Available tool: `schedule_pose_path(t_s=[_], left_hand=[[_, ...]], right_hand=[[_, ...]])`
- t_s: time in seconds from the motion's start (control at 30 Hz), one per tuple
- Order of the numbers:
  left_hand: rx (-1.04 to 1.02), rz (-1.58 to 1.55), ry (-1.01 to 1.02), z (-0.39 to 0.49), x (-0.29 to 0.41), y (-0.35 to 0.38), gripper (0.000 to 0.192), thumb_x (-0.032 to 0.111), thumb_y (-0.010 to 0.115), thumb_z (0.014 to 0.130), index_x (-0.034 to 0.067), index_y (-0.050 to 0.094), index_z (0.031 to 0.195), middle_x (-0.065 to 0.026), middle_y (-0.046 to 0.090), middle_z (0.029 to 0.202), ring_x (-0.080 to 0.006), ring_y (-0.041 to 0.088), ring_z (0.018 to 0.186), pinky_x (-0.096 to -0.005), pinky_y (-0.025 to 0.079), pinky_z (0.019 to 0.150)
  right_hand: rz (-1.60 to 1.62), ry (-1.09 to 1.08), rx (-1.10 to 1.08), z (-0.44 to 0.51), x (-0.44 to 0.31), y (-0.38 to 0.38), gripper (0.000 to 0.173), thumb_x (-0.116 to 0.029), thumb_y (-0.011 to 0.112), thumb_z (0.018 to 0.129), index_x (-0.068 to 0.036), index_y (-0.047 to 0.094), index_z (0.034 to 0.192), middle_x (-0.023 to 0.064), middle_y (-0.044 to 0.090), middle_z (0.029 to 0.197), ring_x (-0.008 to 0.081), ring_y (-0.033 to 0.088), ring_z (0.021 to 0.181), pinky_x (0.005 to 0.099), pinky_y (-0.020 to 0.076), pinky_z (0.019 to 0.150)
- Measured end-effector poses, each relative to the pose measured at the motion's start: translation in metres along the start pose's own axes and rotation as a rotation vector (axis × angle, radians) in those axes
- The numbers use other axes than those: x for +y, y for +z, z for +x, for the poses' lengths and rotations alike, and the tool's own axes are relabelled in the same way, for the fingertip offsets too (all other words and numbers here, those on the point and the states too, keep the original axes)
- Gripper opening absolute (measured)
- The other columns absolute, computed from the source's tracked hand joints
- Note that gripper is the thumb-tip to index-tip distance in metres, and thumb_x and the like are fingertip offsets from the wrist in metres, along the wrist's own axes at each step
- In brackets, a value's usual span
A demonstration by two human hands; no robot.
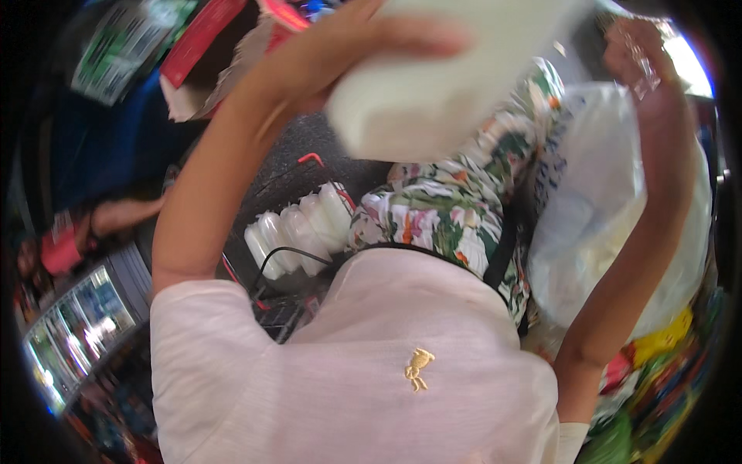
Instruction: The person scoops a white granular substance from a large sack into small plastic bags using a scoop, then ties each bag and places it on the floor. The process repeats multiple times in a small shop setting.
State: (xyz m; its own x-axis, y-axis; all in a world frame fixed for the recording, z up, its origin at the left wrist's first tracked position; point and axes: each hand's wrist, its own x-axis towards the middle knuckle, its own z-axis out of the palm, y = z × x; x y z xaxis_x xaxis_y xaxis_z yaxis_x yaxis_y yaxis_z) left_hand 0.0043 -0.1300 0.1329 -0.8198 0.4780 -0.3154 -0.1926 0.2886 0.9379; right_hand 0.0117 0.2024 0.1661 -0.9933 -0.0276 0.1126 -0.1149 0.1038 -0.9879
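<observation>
My left hand (417, 37) grips a white, smooth-looking block or container (417, 104), blurred by motion, above my lap. Its exact kind cannot be told. Over at the upper right, my right hand (635, 52) has curled fingers with crinkled clear plastic (644, 75) at them. Below that hand a large translucent plastic bag (585, 203) with blue writing and pale contents bulges beside my leg, partly behind my right forearm. Several rounded, white-filled plastic packs (301, 229) lie in a row in a dark wire basket by my left side.
A torn red and white cardboard box (200, 64) and a green printed package (130, 46) are at the upper left. Another person (64, 246) is at the far left, near a glass-fronted display (81, 325). Colourful packets (661, 342) lie at the lower right.
</observation>
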Motion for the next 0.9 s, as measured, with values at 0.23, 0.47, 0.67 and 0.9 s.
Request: schedule_pose_path(t_s=[0.23,0.47,0.67,0.9], left_hand=[[0.486,-0.621,-0.672,-0.192,-0.195,-0.003,0.071,0.016,0.073,0.075,0.004,0.035,0.134,-0.0112,0.054,0.118,-0.0227,0.055,0.107,-0.0392,0.049,0.09],[0.68,-0.703,-0.901,-0.303,-0.321,0.09,0.08,0.009,0.076,0.072,0.007,0.029,0.137,-0.0149,0.052,0.121,-0.0291,0.055,0.109,-0.0449,0.05,0.089],[0.896,-0.25,-0.853,-0.242,-0.348,0.154,0.071,0.025,0.076,0.074,0.001,0.037,0.129,-0.0241,0.051,0.12,-0.0313,0.055,0.109,-0.0431,0.049,0.087],[0.319,0.34,-0.991,-0.318,-0.468,0.221,0.055,0.011,0.064,0.083,0.005,0.042,0.133,-0.0197,0.053,0.124,-0.0315,0.05,0.118,-0.0422,0.039,0.101]], right_hand=[[-0.249,0.194,-0.231,-0.03,0.017,-0.026,0.042,-0.02,0.047,0.094,0.008,0.048,0.126,0.0181,0.056,0.119,0.0205,0.058,0.105,0.0322,0.0418,0.094],[-0.429,0.157,-0.301,-0.02,0.017,-0.02,0.041,-0.022,0.044,0.095,0.005,0.049,0.126,0.0173,0.056,0.12,0.024,0.057,0.109,0.0351,0.0411,0.096],[-0.559,0.073,-0.306,-0.023,0.005,-0.019,0.036,-0.019,0.045,0.094,0.004,0.054,0.121,0.0164,0.056,0.12,0.0243,0.057,0.108,0.0378,0.0433,0.094],[-0.658,0.042,-0.312,-0.041,-0.03,-0.037,0.036,-0.017,0.041,0.096,0.006,0.053,0.121,0.0179,0.056,0.119,0.0258,0.057,0.107,0.0403,0.0437,0.095]])
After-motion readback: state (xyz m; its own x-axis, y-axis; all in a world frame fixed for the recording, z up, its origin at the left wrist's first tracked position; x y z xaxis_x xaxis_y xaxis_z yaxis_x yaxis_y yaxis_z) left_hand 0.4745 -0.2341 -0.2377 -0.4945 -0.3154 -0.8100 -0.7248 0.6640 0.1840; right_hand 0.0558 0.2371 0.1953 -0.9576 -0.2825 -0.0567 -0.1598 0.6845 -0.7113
